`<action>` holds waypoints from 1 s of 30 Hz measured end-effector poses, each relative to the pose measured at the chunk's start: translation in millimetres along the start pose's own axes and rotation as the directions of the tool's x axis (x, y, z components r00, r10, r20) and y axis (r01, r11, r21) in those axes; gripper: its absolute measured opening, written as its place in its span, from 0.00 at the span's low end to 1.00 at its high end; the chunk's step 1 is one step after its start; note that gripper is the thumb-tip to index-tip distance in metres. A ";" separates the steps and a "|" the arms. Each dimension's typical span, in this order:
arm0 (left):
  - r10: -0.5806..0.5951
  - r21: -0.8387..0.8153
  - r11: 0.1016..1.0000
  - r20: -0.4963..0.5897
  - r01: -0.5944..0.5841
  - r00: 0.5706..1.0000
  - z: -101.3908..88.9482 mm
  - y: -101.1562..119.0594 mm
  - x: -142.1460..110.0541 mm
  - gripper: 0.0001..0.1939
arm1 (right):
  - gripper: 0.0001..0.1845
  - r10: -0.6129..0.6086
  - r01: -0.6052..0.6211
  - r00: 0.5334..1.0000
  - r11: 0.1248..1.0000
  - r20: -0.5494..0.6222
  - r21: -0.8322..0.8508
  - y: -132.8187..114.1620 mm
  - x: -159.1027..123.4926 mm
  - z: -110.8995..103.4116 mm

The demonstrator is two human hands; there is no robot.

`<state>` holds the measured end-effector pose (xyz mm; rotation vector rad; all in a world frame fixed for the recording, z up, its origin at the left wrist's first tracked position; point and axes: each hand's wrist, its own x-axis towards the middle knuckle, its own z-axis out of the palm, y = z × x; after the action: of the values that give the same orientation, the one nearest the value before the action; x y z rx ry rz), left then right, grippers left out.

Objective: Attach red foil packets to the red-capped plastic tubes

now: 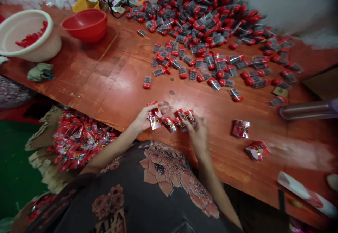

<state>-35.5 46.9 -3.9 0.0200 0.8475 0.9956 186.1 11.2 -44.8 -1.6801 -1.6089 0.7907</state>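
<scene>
Near the table's front edge, my left hand point(144, 118) is closed around shiny red packets point(155, 119) with white and yellow print, its fingers pointing right. My right hand point(198, 131) is bent over a small cluster of printed red pieces point(181, 115) on the table, thumb and fingers around the rightmost piece point(189, 116). Between the hands lies another red printed piece point(169, 124). Whether these pieces are wrapped containers or bare packets is too small to tell. Two red foil packets, one flat point(241, 128) and one crumpled point(258, 151), lie to the right.
Small clear containers with red ends and dark contents form a large pile point(200, 21) at the back; a single container point(147, 82) stands nearer. A white tub point(50, 39) and red bowl point(87, 27) sit left. Below the edge is a heap of red packets point(79, 138).
</scene>
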 end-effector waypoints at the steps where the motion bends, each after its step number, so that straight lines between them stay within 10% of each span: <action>1: -0.012 -0.022 1.000 0.007 0.012 1.000 -0.6 -1.0 0.7 0.09 | 0.19 -0.029 0.029 0.999 1.000 -0.031 -0.013 -9.5 -0.5 2.9; 5: -0.033 -0.052 0.998 0.035 0.035 0.999 -3.8 -10.5 6.4 0.12 | 0.18 -0.180 0.155 0.971 0.975 0.159 0.158 -50.2 8.2 31.7; 14: 0.084 0.069 0.995 -0.112 -0.076 0.990 -32.8 -8.8 -9.8 0.07 | 0.30 -0.098 -0.009 0.946 0.944 0.309 0.329 -59.7 46.5 72.3; 20: 0.193 0.047 0.981 -0.221 -0.187 0.956 -48.8 6.8 -5.9 0.09 | 0.17 -0.135 0.062 0.961 0.956 0.241 0.285 -77.9 66.6 80.9; 30: 0.381 0.042 0.924 -0.210 -0.381 0.901 -50.4 35.0 7.4 0.16 | 0.10 -0.168 0.004 0.872 0.942 0.460 0.336 -92.2 97.5 123.4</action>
<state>-91.1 54.7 -29.9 0.0824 1.0661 1.3852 37.7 117.0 -41.0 -1.2177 -1.7400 1.4322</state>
